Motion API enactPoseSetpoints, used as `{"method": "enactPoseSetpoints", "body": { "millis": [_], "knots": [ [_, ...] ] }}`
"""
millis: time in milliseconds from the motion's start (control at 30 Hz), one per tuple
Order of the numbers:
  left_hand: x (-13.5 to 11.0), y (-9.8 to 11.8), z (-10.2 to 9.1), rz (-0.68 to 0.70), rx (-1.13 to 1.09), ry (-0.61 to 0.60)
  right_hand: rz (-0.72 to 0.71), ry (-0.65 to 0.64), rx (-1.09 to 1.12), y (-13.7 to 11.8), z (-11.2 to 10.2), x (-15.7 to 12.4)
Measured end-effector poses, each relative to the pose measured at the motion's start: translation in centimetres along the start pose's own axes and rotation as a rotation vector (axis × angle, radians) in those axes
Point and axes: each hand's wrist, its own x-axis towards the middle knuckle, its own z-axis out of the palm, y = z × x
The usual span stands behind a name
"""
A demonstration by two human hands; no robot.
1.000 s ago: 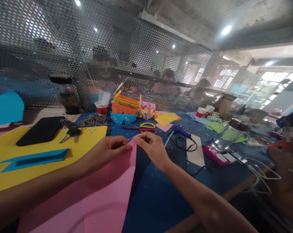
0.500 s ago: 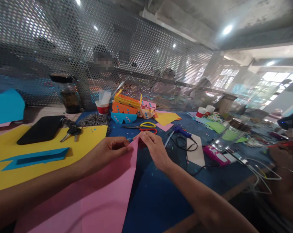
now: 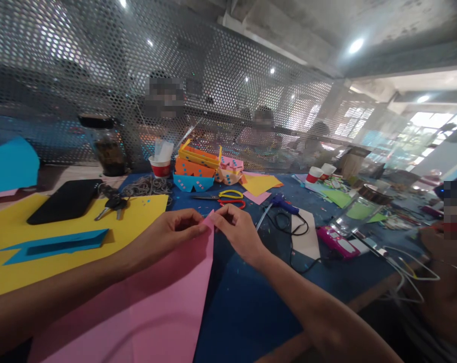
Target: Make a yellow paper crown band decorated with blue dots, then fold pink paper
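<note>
A large pink paper sheet (image 3: 168, 297) lies towards me over the blue table, its far corner raised between my hands. My left hand (image 3: 177, 227) grips it near that corner, thumb on top and fingers curled. From the other side, my right hand (image 3: 238, 229) pinches the same edge close to the tip. Just beyond my fingers are scissors (image 3: 228, 197) with yellow and red handles. Left of the sheet, a folded blue paper strip (image 3: 62, 247), a set of keys (image 3: 115, 204) and a black phone (image 3: 65, 201) rest on yellow paper (image 3: 145, 212).
Paper crowns or masks (image 3: 194, 181), a red-and-white cup (image 3: 160, 166) and grey string (image 3: 147, 186) stand at the back. To the right lie a glue gun (image 3: 285, 204) with its black cord, a magenta box (image 3: 338, 243) and a glass jar (image 3: 359, 209). A person (image 3: 450, 252) sits at the far right.
My right hand's fingertips have shifted slightly down and left along the pink paper's edge, so the corner tip now shows. My left hand stays almost where it was.
</note>
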Motion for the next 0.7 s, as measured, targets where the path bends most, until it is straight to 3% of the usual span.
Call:
{"method": "enactPoseSetpoints", "body": {
  "millis": [700],
  "knots": [
    [-0.32, 0.35, -0.19, 0.003, 0.017, 0.045, -0.031, -0.053, -0.042, -0.42, 0.16, -0.34]
  ]
}}
